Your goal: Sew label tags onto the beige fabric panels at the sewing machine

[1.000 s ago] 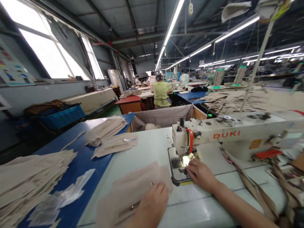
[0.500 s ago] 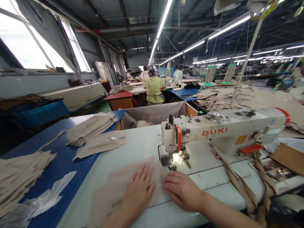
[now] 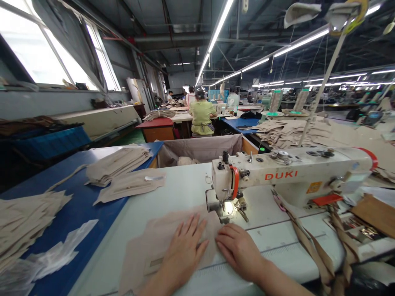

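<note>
A beige fabric piece [image 3: 173,226] with a narrow slot-like opening near its lower left lies on the pale sewing table, in front of the sewing machine [image 3: 259,174]. My left hand [image 3: 187,246] rests flat on it, fingers spread. At the cloth's right edge, my right hand [image 3: 236,250] has its fingers pressed together and bent over the border; the thumb is mostly hidden. The fabric's far right corner reaches close to the lit needle plate [image 3: 227,207] but appears to be short of the presser foot.
On the blue table to the left are stacked beige pieces [image 3: 119,162], another pile [image 3: 27,222] and crumpled white strips [image 3: 66,250]. Scissors [image 3: 279,199] and hanging fabric strips [image 3: 308,238] lie right of the needle. A cloth-lined bin [image 3: 200,146] stands behind; a person [image 3: 201,115] sits beyond.
Both hands and the fabric piece have slid slightly rightward, toward the needle area. The view has shifted a little as well. Left hand still flat, right hand still at the edge.
</note>
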Demonstrator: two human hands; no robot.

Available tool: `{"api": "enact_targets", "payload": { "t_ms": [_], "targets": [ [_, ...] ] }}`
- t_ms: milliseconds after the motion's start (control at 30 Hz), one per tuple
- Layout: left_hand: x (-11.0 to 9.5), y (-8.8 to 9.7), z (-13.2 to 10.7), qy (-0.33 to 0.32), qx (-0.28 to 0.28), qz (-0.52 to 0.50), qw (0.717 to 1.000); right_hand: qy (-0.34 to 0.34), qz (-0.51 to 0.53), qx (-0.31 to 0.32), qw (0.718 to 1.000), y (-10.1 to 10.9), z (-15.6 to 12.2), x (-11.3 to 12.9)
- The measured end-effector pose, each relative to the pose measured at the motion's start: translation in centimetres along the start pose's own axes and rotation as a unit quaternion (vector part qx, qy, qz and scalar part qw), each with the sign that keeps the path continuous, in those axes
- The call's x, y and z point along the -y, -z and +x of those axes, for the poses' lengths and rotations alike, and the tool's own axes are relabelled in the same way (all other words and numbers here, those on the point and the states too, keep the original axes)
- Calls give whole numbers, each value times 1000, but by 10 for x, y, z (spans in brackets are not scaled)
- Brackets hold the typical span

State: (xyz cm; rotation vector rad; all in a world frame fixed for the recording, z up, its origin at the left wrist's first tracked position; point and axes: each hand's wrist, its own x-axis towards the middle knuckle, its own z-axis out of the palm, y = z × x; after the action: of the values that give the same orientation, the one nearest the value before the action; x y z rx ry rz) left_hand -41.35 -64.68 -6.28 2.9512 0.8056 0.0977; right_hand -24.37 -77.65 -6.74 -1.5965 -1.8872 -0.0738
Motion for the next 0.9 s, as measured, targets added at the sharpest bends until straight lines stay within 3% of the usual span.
{"api": "enact_targets", "payload": {
  "t_ms": [167,300,400,500,633,700,767,833,900],
  "targets": [
    [-4,1,-4,18,23,-16,999,-56,-42,-42,997,-4,2,-3],
    [-4,7,2,18,36,-32,999,-28,-72,-77,994,-2,2,-4],
    [-8,9,4,20,24,-39,999,29,-51,-52,997,0,-1,-2],
    [-13,10,-1,8,-21,-35,999,72,-37,-18,997,-1,-6,-3],
    [-9,15,-18,-46,-146,27,988,123,-65,-27,990,-3,-8,-12],
    [10,22,-34,-54,-209,70,974,147,-80,-37,985,-3,-8,-16],
    [47,31,-55,-16,-256,99,961,157,-91,-39,983,-2,-8,-18],
    [96,41,-79,63,-280,103,952,160,-97,-40,982,-1,-8,-19],
    [149,52,-104,202,-275,83,937,162,-98,-41,981,-2,-9,-20]
  ]
}}
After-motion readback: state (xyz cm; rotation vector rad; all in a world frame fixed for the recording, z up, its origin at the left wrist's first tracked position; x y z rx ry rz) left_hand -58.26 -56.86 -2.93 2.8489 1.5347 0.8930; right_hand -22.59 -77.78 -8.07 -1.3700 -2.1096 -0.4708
